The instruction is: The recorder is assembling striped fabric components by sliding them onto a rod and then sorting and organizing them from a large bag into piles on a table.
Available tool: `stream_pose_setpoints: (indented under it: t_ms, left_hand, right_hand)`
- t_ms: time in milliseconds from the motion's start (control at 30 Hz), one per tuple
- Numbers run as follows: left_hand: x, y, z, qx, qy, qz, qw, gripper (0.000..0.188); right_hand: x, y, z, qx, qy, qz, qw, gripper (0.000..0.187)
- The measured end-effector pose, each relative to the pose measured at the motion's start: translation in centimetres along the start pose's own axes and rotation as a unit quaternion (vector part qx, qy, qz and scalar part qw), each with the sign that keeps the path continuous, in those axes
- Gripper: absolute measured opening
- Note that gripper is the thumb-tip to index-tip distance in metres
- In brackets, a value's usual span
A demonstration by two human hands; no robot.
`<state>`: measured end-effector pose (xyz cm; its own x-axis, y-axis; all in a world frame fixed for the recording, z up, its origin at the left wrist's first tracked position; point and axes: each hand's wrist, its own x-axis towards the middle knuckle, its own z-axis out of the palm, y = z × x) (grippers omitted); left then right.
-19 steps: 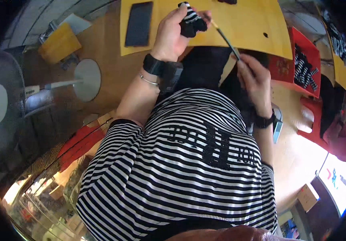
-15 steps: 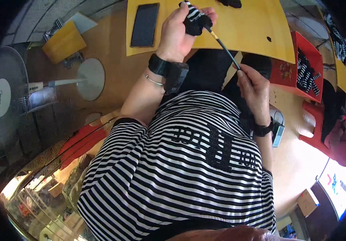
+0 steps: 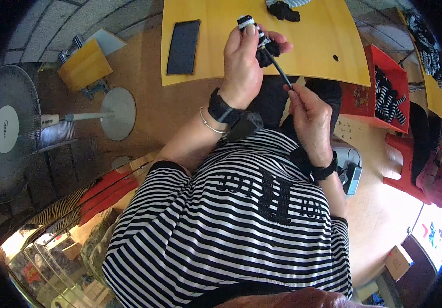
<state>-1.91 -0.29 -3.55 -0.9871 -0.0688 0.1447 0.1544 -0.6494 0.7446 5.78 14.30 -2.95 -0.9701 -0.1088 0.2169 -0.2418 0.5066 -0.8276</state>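
Observation:
My left hand (image 3: 244, 69) is closed around a small black-and-white striped knitted piece (image 3: 268, 56), just over the near edge of the yellow table (image 3: 226, 46). Its striped end sticks up past my thumb, and a dark bunched part hangs by my fingers. Pinched between the thumb and fingers of my right hand (image 3: 312, 115) is a thin dark rod (image 3: 281, 71). The rod slants up to the left, and its far end goes into the knit, where the tip is hidden.
A dark tablet-like slab (image 3: 183, 47) lies on the table at left. Farther back is a black fabric bundle (image 3: 284, 11). At right, a red bin (image 3: 403, 84) holds several striped knitted pieces (image 3: 387, 97). A standing fan (image 3: 5, 128) is at left; a red stool (image 3: 393, 172) stands at right.
My hands have come closer together. The rod's gold section, visible before, is now mostly hidden at the knit. The piece has turned, with its striped end now pointing up beyond my left thumb.

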Motion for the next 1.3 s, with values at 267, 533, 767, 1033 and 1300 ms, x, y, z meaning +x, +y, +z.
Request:
stream_pose_setpoints:
  t_ms: [267,533,767,1033,1300]
  left_hand:
    - [-0.3,0.7,2.1,0.041,-0.002,0.077,0.996,0.032]
    - [-1.1,2.0,2.9,0.066,-0.009,0.090,0.994,0.032]
    - [-1.4,2.3,3.1,0.054,-0.010,0.090,0.994,0.032]
    - [-1.2,3.0,2.1,0.037,-0.012,0.072,0.997,0.031]
    - [1.8,6.3,0.8,-0.060,-0.051,0.007,0.997,0.031]
  right_hand:
    - [0.6,-1.3,0.9,0.065,0.017,0.003,0.998,0.010]
    - [1.3,-2.4,1.3,0.091,0.014,0.009,0.996,0.006]
    - [2.2,-3.3,1.3,0.074,0.015,-0.004,0.997,0.004]
    - [3.0,-3.5,2.0,0.051,0.043,-0.052,0.996,0.006]
    - [2.9,-3.1,1.1,0.044,0.012,-0.057,0.997,0.005]
